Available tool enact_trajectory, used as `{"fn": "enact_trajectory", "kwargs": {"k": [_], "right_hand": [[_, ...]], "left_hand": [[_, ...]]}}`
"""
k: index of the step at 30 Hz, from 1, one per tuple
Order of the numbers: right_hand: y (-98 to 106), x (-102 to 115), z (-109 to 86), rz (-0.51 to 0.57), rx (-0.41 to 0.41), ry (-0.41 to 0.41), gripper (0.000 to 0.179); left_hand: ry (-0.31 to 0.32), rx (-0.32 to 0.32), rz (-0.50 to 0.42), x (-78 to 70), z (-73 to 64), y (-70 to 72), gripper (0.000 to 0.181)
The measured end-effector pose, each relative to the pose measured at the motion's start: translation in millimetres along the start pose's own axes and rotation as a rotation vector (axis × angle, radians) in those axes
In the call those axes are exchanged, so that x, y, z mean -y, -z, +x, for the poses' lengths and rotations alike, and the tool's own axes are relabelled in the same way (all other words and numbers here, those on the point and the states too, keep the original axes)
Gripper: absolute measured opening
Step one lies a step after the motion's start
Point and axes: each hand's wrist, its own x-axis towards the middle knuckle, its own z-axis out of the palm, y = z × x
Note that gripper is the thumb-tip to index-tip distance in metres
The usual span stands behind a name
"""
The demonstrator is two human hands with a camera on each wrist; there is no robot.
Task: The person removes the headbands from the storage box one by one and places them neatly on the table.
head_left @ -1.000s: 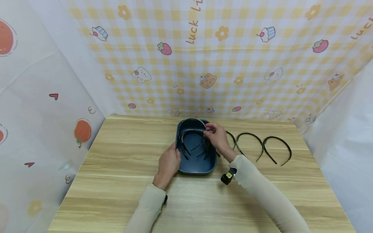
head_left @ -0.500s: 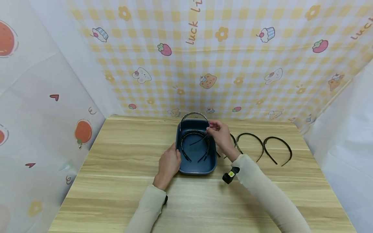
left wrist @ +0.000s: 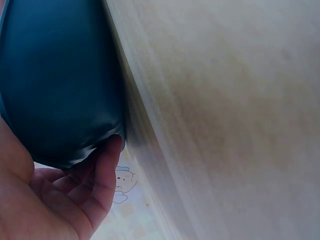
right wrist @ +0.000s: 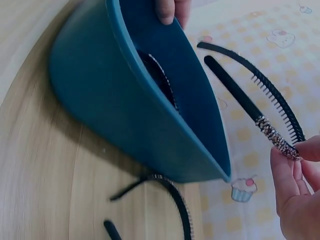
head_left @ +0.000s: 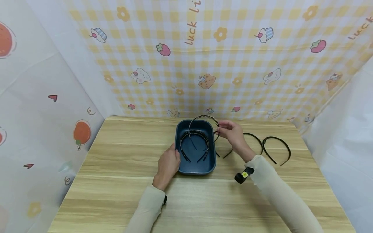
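The right hand (head_left: 233,135) pinches a headband (right wrist: 271,131) at its beaded stretch, raised over the far right rim of the blue bin (head_left: 196,166). It looks light and springy; the rough beads should grip well, though the comb teeth could snag. The left hand (head_left: 169,162) grips the bin's left wall.

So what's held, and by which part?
The right grip pinches a headband at its glittery side; the left grip holds the blue bin by its left side.
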Motion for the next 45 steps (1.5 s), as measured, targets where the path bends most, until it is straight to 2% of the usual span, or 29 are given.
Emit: {"fn": "enact_trajectory", "kwargs": {"k": [9,15,27,41,45], "right_hand": [[26.1,-1.1,-11.7,-0.003,0.034,-0.013,0.033],[44.0,-4.4,-22.9,-0.078,0.031,-0.039,0.038],[76.7,-21.3,-42.1,-0.189,0.039,-0.051,0.037],[98.6,-45.0,-58.8,-0.240,0.054,-0.097,0.036],[102.8,-51.2,-61.4,-0.221,0.065,-0.112,0.036]], "left_hand": [[0.002,0.012,-0.001,0.1,0.0,0.2,0.042],[0.001,0.009,0.005,0.6,0.1,0.0,0.042],[-0.004,0.010,0.011,0.3,0.0,-0.6,0.042],[0.004,0.020,0.002,0.6,0.8,-1.1,0.043],[0.002,0.019,0.004,1.4,1.4,-1.4,0.043]]}}
